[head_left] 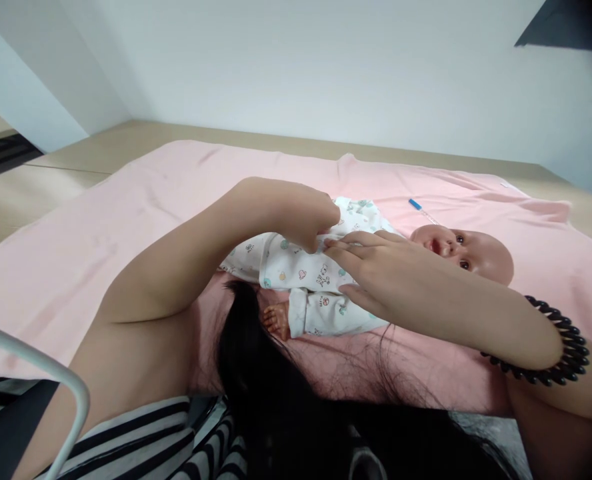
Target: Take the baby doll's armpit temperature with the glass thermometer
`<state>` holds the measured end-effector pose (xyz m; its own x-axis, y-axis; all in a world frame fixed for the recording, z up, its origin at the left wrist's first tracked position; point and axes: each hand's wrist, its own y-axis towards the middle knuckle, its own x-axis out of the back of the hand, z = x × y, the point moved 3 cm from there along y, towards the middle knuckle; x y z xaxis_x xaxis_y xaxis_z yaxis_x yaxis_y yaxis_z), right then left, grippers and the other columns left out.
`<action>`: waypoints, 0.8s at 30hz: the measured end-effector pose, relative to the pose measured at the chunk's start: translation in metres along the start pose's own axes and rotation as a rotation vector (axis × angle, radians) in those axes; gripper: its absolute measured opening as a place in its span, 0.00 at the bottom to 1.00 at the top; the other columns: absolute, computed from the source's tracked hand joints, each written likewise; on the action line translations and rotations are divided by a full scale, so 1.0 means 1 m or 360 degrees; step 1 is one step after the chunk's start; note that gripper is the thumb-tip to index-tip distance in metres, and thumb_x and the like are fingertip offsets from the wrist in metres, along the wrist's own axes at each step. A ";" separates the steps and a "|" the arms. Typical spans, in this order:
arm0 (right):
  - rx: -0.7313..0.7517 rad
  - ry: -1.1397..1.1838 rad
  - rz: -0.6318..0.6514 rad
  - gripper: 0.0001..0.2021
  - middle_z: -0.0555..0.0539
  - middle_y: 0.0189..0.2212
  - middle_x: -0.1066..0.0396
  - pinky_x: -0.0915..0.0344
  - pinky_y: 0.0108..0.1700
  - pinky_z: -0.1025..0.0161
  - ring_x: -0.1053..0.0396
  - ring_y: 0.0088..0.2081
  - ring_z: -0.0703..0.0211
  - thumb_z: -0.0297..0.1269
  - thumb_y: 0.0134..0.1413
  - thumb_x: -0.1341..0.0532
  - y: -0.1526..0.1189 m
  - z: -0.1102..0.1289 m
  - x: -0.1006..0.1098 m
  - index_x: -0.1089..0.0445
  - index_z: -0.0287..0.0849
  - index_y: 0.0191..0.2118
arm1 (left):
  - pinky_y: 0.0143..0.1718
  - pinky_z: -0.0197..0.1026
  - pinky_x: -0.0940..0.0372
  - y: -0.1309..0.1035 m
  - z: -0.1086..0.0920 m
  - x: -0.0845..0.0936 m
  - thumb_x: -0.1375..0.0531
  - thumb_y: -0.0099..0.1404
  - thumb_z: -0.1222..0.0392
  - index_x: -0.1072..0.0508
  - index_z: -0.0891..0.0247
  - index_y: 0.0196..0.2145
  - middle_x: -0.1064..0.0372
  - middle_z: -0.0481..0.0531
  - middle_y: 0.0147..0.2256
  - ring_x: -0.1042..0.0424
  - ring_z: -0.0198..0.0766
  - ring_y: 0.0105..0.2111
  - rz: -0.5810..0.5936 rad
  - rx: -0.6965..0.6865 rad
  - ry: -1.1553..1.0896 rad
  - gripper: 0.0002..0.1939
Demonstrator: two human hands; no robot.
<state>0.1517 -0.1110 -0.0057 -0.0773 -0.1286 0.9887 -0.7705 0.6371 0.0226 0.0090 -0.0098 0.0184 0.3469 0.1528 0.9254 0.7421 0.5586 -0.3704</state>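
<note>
A baby doll (491,257) lies on its back across a pink blanket, its head toward the right. It wears a white printed top (291,263), and one bare doll hand (277,321) shows at the cuff nearest me. My left hand (312,217) is closed against the front of the top, with its fingertips hidden from view. Over the doll's chest, my right hand (383,263) is stretched out, its fingers reaching the cloth beside my left hand. A thermometer (421,209) with a blue end rests by the doll's head, partly hidden behind it.
The pink blanket (101,247) covers much of a wooden table (71,157) set against a pale wall. Dark hair (266,353) hangs into view in front of the doll. A white curved bar (79,393) stands at the lower left.
</note>
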 end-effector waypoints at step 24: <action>-0.0045 -0.0044 -0.0014 0.21 0.37 0.51 0.27 0.28 0.44 0.50 0.29 0.49 0.44 0.30 0.70 0.42 -0.002 0.002 0.003 0.36 0.32 0.65 | 0.33 0.42 0.49 -0.003 0.015 0.010 0.39 0.60 0.68 0.27 0.59 0.32 0.28 0.49 0.32 0.38 0.37 0.27 0.0014 -0.0252 -0.0100 0.05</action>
<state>0.1516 -0.1142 -0.0031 -0.0883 -0.1550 0.9840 -0.7531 0.6570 0.0359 0.0020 0.0025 0.0298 0.3209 0.2102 0.9235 0.8222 0.4222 -0.3818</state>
